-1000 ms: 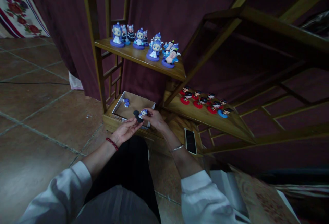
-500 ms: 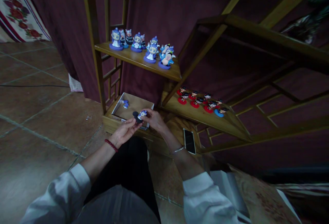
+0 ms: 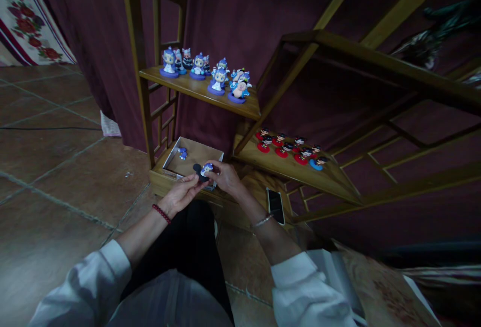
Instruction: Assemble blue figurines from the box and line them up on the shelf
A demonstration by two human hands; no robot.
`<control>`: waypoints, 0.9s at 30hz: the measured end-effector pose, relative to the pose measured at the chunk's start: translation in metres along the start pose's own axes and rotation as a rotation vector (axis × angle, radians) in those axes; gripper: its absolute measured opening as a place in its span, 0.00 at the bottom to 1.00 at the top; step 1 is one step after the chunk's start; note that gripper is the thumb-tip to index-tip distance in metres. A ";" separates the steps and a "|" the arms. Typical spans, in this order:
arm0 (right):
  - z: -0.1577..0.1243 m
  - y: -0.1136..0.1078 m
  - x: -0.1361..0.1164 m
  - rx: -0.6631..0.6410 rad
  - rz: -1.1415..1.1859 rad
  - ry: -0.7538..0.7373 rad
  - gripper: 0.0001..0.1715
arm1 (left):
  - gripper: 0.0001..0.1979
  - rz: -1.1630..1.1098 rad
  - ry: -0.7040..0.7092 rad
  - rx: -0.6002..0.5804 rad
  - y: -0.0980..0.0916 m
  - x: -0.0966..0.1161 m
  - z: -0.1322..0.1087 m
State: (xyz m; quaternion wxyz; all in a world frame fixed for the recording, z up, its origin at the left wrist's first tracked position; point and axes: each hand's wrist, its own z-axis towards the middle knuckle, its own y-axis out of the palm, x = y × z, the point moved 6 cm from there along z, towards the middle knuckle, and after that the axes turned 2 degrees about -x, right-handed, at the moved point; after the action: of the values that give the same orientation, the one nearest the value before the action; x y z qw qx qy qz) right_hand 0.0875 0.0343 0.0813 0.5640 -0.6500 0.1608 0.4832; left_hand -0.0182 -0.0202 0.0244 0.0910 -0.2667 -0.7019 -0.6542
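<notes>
Over the front of a shallow cardboard box point(image 3: 173, 159), both hands meet. Between the thumb and fingers of my right hand point(image 3: 226, 178) is a small purple-and-white figurine point(image 3: 207, 169). My left hand point(image 3: 181, 196) is closed on a dark piece with a rounded end point(image 3: 197, 168), right beside the figurine; its exact kind is too dark to tell. Whether the piece and the figurine are joined, I cannot tell. Another small purple-and-white figurine point(image 3: 182, 153) lies in the box near its back left.
Several purple- and blue-based figurines point(image 3: 218, 80) stand on the upper wooden shelf point(image 3: 203, 90). Lower right, several red-based figurines point(image 3: 282, 149) and a blue-based one point(image 3: 317, 164) occupy another shelf point(image 3: 319, 182). A phone point(image 3: 276, 206) lies right of my right forearm. Dark red curtain point(image 3: 221, 16) hangs behind.
My view has shifted slightly. The figurine turns a little in my right fingers, and both hands stay together over the box with the dark piece still held.
</notes>
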 end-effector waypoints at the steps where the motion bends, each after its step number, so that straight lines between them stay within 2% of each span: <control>1: -0.001 -0.001 -0.003 0.008 -0.027 -0.015 0.16 | 0.03 0.003 0.006 -0.001 0.002 0.001 -0.001; 7: -0.009 -0.002 -0.014 0.000 -0.190 -0.066 0.15 | 0.03 0.057 -0.016 0.004 0.005 0.000 -0.005; 12: -0.014 0.001 -0.017 -0.017 -0.235 -0.106 0.16 | 0.03 0.053 -0.062 0.024 0.006 -0.003 -0.009; 19: -0.022 0.002 -0.029 -0.049 -0.303 -0.169 0.15 | 0.04 0.032 -0.057 0.033 0.008 -0.005 -0.017; 27: -0.030 0.003 -0.031 -0.092 -0.387 -0.218 0.12 | 0.06 0.088 -0.086 -0.007 0.010 -0.009 -0.022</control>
State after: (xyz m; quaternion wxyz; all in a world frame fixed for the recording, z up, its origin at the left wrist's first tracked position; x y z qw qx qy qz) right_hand 0.0839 -0.0040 0.1016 0.6301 -0.6375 -0.0509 0.4405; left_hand -0.0105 -0.0437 0.0314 0.0882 -0.3255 -0.6905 -0.6398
